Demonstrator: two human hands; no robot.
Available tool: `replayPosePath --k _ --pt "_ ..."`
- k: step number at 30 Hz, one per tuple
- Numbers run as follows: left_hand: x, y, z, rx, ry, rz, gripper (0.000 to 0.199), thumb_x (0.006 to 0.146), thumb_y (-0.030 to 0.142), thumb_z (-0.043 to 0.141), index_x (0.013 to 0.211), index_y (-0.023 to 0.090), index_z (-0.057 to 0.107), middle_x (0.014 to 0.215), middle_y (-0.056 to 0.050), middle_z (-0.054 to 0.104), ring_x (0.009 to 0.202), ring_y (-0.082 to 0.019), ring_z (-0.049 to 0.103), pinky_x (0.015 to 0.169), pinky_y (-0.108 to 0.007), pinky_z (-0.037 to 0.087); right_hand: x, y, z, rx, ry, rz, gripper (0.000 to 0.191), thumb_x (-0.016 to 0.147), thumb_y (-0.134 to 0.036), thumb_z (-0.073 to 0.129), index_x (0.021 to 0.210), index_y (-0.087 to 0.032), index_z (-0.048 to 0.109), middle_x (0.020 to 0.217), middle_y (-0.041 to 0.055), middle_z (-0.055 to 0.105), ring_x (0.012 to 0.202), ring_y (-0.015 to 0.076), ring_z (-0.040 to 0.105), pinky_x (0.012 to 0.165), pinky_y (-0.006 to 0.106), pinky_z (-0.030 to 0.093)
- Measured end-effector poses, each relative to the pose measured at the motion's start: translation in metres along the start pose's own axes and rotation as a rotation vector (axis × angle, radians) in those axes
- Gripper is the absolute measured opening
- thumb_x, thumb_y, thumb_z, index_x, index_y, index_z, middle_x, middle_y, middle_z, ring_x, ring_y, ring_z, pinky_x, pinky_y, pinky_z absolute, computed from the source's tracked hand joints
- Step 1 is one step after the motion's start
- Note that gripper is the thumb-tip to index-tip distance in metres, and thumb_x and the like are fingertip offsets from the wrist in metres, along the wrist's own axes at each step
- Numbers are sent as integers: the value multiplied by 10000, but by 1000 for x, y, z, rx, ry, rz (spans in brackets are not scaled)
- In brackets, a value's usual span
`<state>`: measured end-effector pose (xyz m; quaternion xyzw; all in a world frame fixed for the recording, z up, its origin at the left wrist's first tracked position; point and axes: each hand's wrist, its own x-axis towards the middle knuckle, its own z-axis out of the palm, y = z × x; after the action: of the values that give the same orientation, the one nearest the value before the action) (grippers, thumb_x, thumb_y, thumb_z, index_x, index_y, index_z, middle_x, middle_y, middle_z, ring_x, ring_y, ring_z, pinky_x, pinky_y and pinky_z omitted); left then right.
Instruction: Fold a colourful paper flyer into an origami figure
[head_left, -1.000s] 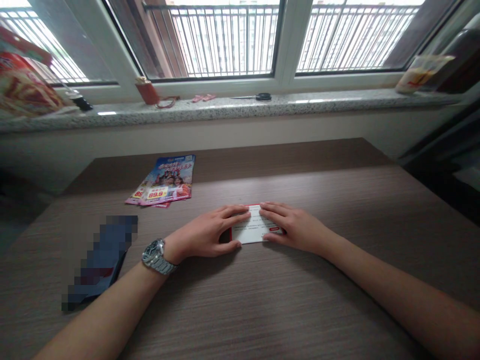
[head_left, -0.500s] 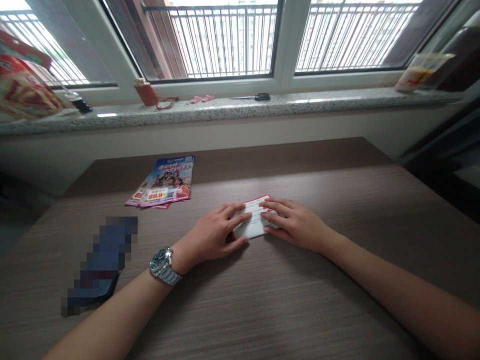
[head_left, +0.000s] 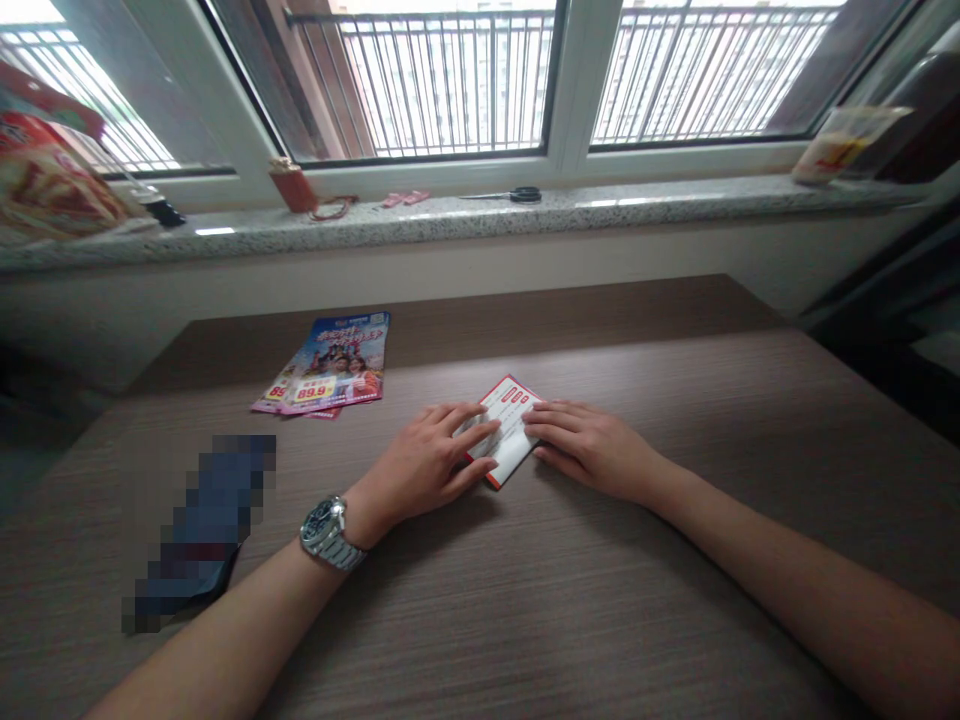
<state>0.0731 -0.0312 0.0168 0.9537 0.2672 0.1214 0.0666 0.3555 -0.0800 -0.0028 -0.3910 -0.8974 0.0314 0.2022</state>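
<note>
A folded white paper with red edges and red print [head_left: 511,426] lies on the brown wooden table [head_left: 600,600], turned at an angle. My left hand [head_left: 431,465], with a metal watch on the wrist, lies flat over the paper's left part, fingers pressing it down. My right hand [head_left: 592,445] rests on the table at the paper's right edge, its fingertips touching that edge.
Colourful flyers [head_left: 330,365] lie at the far left of the table, and a dark blurred object [head_left: 199,525] sits near my left forearm. The stone windowsill [head_left: 675,200] holds scissors [head_left: 517,194], a small red box [head_left: 292,183] and bags at both ends.
The paper has turned counter-clockwise under my hands, from lying square to lying diagonally. Both hands have shifted slightly away from me with it.
</note>
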Motion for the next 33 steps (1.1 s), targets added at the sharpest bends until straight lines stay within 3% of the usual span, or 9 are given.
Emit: replayPosePath --k 5,16,26,33 --pt "-1 -1 2 -44 -36 53 441 1037 443 491 1441 274 546 1509 -123 506 1378 -318 482 1125 -531 429 0 4 -2 109 -8 -28 235 1017 -301 555 1213 -240 670 1360 90 678 1322 250 595 1165 508 433" --pt "2 11 0 51 -35 69 373 1043 450 470 1328 271 631 1300 -98 634 1104 -294 596 949 -492 494 0 3 3 15 36 67 324 1017 -351 559 1283 -186 642 1387 129 649 1384 302 524 1142 529 457" --pt "0 1 11 -20 29 42 401 1034 371 520 1414 250 557 1479 -124 526 1367 -307 497 1146 -543 416 -1 3 6 145 40 95 307 1019 -291 542 1304 -200 609 1433 133 603 1417 280 492 1164 511 446" --pt "0 -2 18 -44 59 26 427 1000 278 565 1425 237 556 1484 -137 525 1336 -307 541 1104 -517 488 -1 4 9 131 42 111 302 1016 -295 557 1287 -176 615 1431 159 598 1402 303 501 1133 517 476"
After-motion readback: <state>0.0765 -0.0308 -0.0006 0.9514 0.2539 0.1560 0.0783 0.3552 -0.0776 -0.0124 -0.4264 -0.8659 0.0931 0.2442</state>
